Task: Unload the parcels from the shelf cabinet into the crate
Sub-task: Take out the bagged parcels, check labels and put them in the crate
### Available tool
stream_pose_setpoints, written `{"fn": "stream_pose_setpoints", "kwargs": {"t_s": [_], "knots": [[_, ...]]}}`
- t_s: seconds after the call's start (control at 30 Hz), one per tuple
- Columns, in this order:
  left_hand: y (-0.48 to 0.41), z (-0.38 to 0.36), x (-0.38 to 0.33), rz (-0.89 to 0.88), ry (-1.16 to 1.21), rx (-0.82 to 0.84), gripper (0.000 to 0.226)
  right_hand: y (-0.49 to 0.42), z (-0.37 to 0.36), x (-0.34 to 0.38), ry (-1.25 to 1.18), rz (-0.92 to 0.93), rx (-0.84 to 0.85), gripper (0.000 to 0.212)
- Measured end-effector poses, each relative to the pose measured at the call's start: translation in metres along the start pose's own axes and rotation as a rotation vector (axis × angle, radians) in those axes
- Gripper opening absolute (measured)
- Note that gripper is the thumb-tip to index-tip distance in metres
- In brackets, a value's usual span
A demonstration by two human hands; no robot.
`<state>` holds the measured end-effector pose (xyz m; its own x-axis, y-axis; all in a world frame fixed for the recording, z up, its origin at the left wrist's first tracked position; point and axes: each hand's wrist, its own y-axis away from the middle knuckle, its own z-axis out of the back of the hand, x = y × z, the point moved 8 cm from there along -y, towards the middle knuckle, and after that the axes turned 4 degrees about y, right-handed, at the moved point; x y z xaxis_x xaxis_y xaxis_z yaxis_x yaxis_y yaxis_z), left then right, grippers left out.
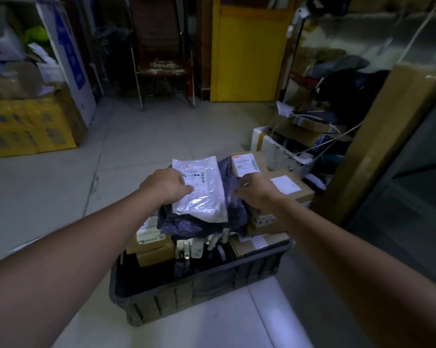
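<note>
A: Starting nearest, logging the crate (186, 282), heaped past its rim. Handling?
B: Judging the white mailer (204, 194) light, limp, slippery; lying atop the dark bag (186, 226) on the heap. Seeing the left hand (165, 185) pinching its left edge, fingers curled.
A: Checking the right hand (256, 190)?
B: Touching the dark bag, fingers bent — failing to tell whether gripping. Recommending taking both long edges. Noting a labelled box (247, 164) beyond.

A pouch (199, 189) lies atop parcels (258, 243) in the crate (199, 285).
</note>
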<state>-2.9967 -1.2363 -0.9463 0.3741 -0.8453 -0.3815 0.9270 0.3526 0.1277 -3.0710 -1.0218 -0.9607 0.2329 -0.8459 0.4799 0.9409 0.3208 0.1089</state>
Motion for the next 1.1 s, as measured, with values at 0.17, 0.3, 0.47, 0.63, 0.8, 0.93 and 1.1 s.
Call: {"fn": "stream_pose_setpoints", "kwargs": {"t_s": [0.17, 0.3, 0.47, 0.63, 0.8, 0.93, 1.1], "knots": [[0.039, -0.001, -0.070, -0.115, -0.003, 0.040, 0.032, 0.058, 0.056, -0.046, -0.004, -0.076, -0.013, 0.041], [0.079, -0.013, -0.141, -0.224, 0.057, 0.097, 0.023, 0.122, 0.102, -0.096, -0.059, -0.152, -0.016, 0.028], [0.149, -0.041, -0.249, -0.395, 0.039, 0.165, 0.025, 0.231, 0.170, -0.170, -0.012, -0.255, -0.096, 0.016], [0.232, -0.078, -0.362, -0.551, 0.070, 0.269, 0.022, 0.354, 0.234, -0.262, -0.062, -0.426, -0.230, 0.020], [0.337, -0.125, -0.478, -0.710, 0.038, 0.336, 0.027, 0.491, 0.283, -0.357, -0.117, -0.621, -0.332, 0.040], [0.433, -0.167, -0.559, -0.842, 0.027, 0.423, 0.027, 0.612, 0.312, -0.426, -0.095, -0.777, -0.419, 0.030], [0.551, -0.222, -0.643, -0.972, 0.017, 0.524, 0.032, 0.752, 0.329, -0.506, -0.057, -0.964, -0.493, 0.023]]}}
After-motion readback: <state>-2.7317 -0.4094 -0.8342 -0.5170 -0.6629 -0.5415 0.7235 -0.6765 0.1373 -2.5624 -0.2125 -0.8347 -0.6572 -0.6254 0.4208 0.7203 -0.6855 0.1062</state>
